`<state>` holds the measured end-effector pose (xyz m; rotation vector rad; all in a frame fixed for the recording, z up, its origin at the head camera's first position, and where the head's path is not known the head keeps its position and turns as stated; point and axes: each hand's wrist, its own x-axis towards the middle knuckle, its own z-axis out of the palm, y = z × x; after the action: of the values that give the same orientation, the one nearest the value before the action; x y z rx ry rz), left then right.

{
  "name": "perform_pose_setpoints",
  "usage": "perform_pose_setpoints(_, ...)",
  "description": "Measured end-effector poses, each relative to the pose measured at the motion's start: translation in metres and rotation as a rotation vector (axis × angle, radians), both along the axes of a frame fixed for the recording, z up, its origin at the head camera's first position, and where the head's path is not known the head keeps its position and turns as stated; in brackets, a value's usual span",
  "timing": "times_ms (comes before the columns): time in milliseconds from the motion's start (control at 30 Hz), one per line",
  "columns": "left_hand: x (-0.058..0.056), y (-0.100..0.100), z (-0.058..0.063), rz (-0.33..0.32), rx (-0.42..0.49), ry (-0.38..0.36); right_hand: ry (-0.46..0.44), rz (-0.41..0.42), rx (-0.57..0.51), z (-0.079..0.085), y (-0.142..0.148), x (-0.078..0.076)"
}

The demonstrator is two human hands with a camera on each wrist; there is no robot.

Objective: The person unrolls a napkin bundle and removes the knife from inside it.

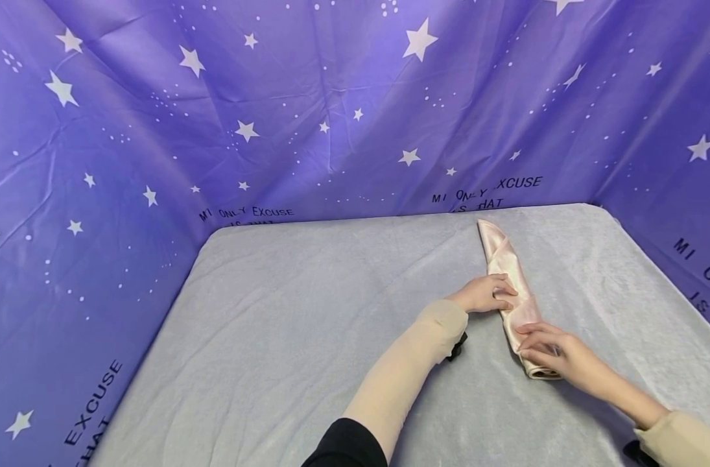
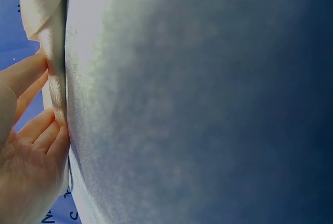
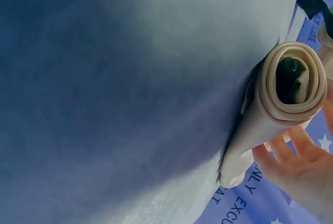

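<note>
A shiny pale pink and cream cloth [image 1: 513,272], rolled into a long tube, lies on the grey table toward the right. Its layers wind round a dark hollow at the near end, shown in the right wrist view of the roll [image 3: 255,130]. Midway along the roll, the fingers and thumb of my left hand [image 1: 484,294] rest on it, and the left wrist view has the fingertips against the cloth's side [image 2: 56,63]. Near the close end my right hand [image 1: 565,357] lays relaxed fingers on the roll. Both hands' fingers are loosely extended.
Grey plush fabric [image 1: 308,324] covers the table. Purple curtains [image 1: 331,97] with white stars and black lettering hang behind it and on both sides. A small black device [image 1: 458,347] sits at the left wrist.
</note>
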<state>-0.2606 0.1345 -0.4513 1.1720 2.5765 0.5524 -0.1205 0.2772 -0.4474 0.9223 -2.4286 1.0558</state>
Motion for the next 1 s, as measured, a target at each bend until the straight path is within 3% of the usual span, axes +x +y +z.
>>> perform_pose_setpoints(267,0.0,-0.001,0.001,0.005,-0.002,-0.008,-0.068,0.062,-0.088,0.001,0.006,0.001)
perform_pose_setpoints(433,0.0,-0.001,0.002,0.0,-0.01,0.0,-0.074,0.001,-0.06,0.002,0.004,0.003)
perform_pose_setpoints(567,0.0,0.0,0.0,-0.01,-0.011,0.005,-0.039,-0.032,0.005,0.002,-0.001,0.003)
perform_pose_setpoints(767,-0.001,-0.001,0.0,-0.01,-0.003,0.003,0.071,0.041,0.103,-0.001,-0.008,-0.004)
perform_pose_setpoints(1000,0.0,-0.002,-0.001,-0.004,0.015,0.014,0.113,0.034,0.154,0.0,-0.009,-0.006)
